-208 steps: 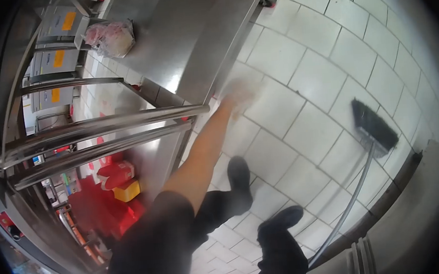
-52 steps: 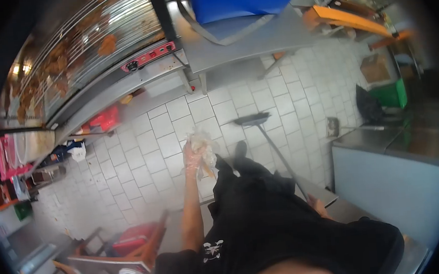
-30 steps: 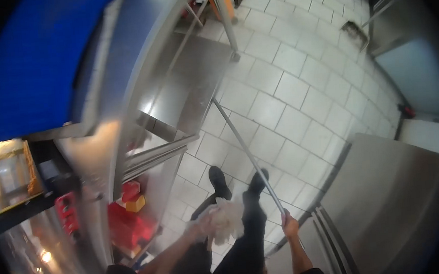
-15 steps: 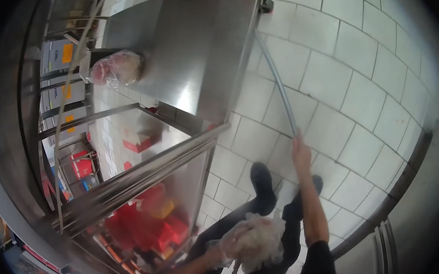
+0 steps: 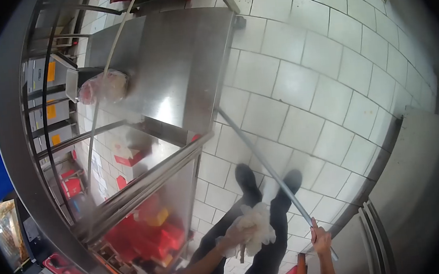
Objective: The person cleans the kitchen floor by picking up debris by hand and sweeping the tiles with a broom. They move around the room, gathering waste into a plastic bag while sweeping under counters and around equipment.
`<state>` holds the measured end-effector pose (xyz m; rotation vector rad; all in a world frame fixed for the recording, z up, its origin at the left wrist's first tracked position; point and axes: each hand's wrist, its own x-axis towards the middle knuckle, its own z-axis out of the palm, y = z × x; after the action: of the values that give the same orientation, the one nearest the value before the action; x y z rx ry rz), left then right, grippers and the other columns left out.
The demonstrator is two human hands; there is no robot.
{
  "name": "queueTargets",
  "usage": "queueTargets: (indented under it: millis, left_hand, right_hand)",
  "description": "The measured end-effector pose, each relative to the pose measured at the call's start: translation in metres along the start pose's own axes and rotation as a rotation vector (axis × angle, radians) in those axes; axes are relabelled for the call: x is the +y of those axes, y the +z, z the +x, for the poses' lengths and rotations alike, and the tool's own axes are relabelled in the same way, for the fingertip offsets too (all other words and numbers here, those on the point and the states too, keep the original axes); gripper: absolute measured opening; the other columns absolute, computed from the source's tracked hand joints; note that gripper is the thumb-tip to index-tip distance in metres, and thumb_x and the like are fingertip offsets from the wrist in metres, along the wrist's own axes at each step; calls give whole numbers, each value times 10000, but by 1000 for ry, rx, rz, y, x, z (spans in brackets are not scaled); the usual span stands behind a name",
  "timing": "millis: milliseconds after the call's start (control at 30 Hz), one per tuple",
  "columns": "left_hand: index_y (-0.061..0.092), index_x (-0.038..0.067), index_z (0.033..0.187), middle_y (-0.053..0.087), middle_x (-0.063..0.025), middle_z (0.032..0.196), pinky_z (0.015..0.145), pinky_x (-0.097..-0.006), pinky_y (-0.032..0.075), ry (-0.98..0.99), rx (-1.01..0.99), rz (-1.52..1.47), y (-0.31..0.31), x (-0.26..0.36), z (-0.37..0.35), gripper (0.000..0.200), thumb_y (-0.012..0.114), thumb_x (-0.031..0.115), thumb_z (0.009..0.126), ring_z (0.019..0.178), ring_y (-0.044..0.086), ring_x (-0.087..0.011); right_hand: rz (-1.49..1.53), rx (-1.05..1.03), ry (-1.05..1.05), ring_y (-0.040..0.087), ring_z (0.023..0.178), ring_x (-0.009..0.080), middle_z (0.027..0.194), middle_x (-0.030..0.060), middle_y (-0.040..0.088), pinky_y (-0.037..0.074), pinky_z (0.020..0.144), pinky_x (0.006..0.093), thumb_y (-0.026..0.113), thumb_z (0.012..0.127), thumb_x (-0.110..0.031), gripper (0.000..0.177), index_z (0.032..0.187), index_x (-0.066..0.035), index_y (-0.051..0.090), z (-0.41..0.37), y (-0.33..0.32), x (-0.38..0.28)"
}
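Note:
My right hand [image 5: 320,240] is closed around a long grey pole [image 5: 268,166] near its upper end. The pole slants down across the tiles, and its far end is hidden at the edge of the steel table [image 5: 176,47]. In front of my legs, my left hand [image 5: 233,237] grips crumpled translucent plastic [image 5: 257,225], which bunches over the fingers. Part of that hand is covered by the thin film.
On the table's left lies a clear bag with pinkish contents [image 5: 103,88]. A steel-framed counter [image 5: 145,181] with red and yellow boxes beneath stands at my left. White floor tiles [image 5: 298,84] stretch ahead; a wall [image 5: 413,173] runs along the right.
My right hand has drawn back toward me and lower in view, bringing the pole with it. The pole now crosses before my feet. My left hand still holds the plastic.

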<state>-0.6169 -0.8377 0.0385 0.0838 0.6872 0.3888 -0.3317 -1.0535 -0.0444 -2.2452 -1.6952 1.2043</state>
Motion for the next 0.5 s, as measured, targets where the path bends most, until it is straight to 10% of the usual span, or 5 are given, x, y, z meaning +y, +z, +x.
queueTargets:
  millis: [33, 133, 200, 367, 500]
  left_hand:
    - [457, 9, 1180, 535, -156, 1090, 748, -321, 485, -48, -14, -9, -7, -7, 0, 415, 578, 207, 835, 951, 568, -255]
    - [482, 16, 1160, 573, -119, 1060, 778, -320, 472, 389, 4, 1605, -65, -54, -9, 429, 616, 207, 800, 953, 576, -221]
    - [473, 16, 1178, 588, -80, 1062, 833, -308, 448, 394, 47, 1689, -65, -52, -9, 450, 616, 209, 798, 959, 577, -197]
    - [443, 41, 1194, 531, -95, 1066, 790, -315, 437, 396, 208, 1264, -42, -15, 2, 570, 684, 272, 732, 914, 544, -259]
    - [476, 20, 1181, 556, -71, 1090, 866, -283, 440, -85, 274, 474, -48, 8, 16, 368, 448, 275, 916, 970, 553, -148]
  right_hand:
    - [4, -46, -25, 487, 447, 249, 549, 89, 493, 402, 438, 371, 573, 813, -69, 392, 1201, -113, 541, -1, 11, 12]
    - [-80, -41, -128, 473, 431, 208, 524, 43, 452, 385, 407, 350, 626, 778, -79, 471, 1231, -133, 509, 31, 52, 26]
    - [-66, -26, -157, 484, 445, 250, 551, 73, 474, 391, 420, 377, 595, 809, -108, 482, 1272, -143, 463, 57, 78, 24]
    - [-56, 99, -164, 517, 461, 288, 576, 122, 498, 414, 429, 402, 546, 861, -187, 447, 1295, -212, 446, 157, 150, 8]
    - [-27, 199, -243, 551, 512, 320, 597, 153, 543, 442, 465, 422, 518, 873, -215, 485, 1334, -251, 372, 305, 166, -48]
